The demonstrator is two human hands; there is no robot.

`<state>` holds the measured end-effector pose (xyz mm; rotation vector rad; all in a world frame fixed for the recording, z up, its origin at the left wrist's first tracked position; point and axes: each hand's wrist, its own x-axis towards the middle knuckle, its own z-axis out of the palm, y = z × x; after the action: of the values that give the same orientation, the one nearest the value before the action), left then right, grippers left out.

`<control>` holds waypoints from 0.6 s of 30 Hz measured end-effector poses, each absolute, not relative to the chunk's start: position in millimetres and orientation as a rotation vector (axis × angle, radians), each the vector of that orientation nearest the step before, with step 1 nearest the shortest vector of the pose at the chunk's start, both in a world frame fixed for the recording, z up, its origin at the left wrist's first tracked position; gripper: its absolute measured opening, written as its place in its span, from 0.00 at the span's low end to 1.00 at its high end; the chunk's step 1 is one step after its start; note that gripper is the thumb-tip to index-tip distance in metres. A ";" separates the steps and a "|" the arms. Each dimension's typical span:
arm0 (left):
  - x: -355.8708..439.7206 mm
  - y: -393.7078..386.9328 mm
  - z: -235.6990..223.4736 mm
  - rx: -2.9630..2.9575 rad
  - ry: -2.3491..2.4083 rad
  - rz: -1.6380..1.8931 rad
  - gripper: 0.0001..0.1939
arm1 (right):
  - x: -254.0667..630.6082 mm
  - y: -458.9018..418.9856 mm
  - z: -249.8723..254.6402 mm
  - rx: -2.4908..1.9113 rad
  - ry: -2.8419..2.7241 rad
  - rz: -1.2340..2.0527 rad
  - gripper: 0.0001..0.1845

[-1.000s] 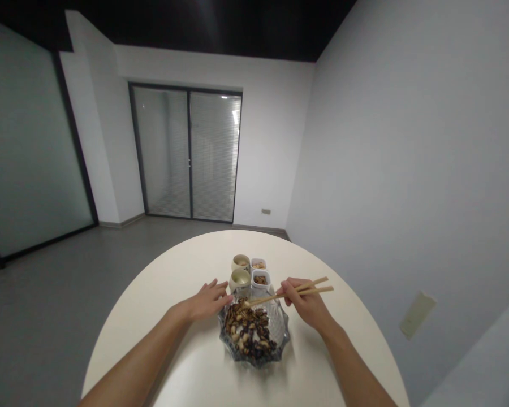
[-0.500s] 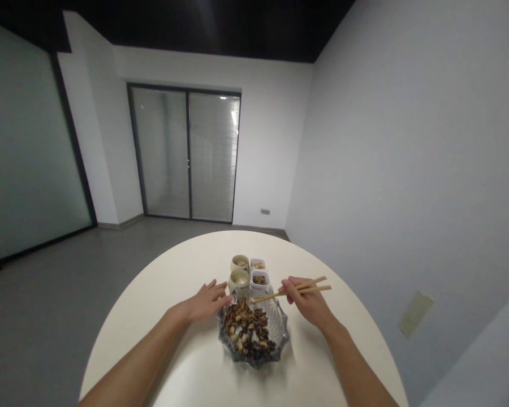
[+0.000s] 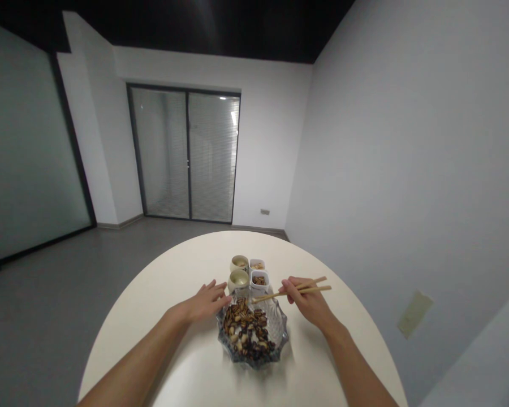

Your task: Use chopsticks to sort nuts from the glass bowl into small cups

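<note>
A scalloped glass bowl (image 3: 279,322) of mixed nuts and seeds (image 3: 248,328) stands on the table in front of me. My left hand (image 3: 210,299) has its fingers spread at the bowl's left rim, the fingertips close to the nearer pale cup. In my right hand (image 3: 301,295) is a pair of wooden chopsticks (image 3: 316,289), their tips over the far part of the bowl. A small pale piece seems to sit at the tips, too small to name. Behind the bowl are a near pale cup (image 3: 238,278) and a near white dish (image 3: 260,286) with brown, striped-looking pieces.
A far pale cup (image 3: 239,262) and a far white dish (image 3: 257,263) with pale pieces stand behind the nearer pair. All rest on a round white table (image 3: 195,367). A white wall (image 3: 398,169) runs along the right.
</note>
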<state>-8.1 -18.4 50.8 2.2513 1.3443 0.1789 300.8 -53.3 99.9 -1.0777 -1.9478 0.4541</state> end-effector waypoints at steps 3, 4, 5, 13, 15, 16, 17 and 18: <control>-7.8 -19.1 51.8 2.251 1.343 0.173 0.36 | 301.7 -52.5 98.7 -1.083 -1.945 0.450 0.24; -7.8 -19.1 51.5 2.250 1.343 0.172 0.36 | 302.0 -52.2 98.3 -1.087 -1.941 0.449 0.24; -7.7 -19.0 51.1 2.250 1.346 0.173 0.36 | 302.3 -51.9 98.0 -1.091 -1.935 0.451 0.24; -5.7 -18.7 51.2 2.269 1.357 0.160 0.36 | 303.5 -49.4 96.7 -1.112 -1.929 0.465 0.24; -5.6 -18.8 51.6 2.267 1.357 0.163 0.36 | 303.7 -49.7 96.4 -1.117 -1.923 0.468 0.24; -5.8 -18.7 51.3 2.267 1.356 0.165 0.36 | 303.8 -50.0 96.5 -1.118 -1.923 0.470 0.24; -6.2 -18.5 50.8 2.266 1.356 0.166 0.36 | 303.8 -50.5 96.6 -1.119 -1.923 0.473 0.24; -6.6 -18.1 50.0 2.267 1.354 0.168 0.36 | 303.8 -51.0 96.9 -1.119 -1.925 0.476 0.24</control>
<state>-6.6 -18.1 50.0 2.2672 1.3543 0.1678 303.8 -51.0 96.9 -1.1193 -1.9249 0.4764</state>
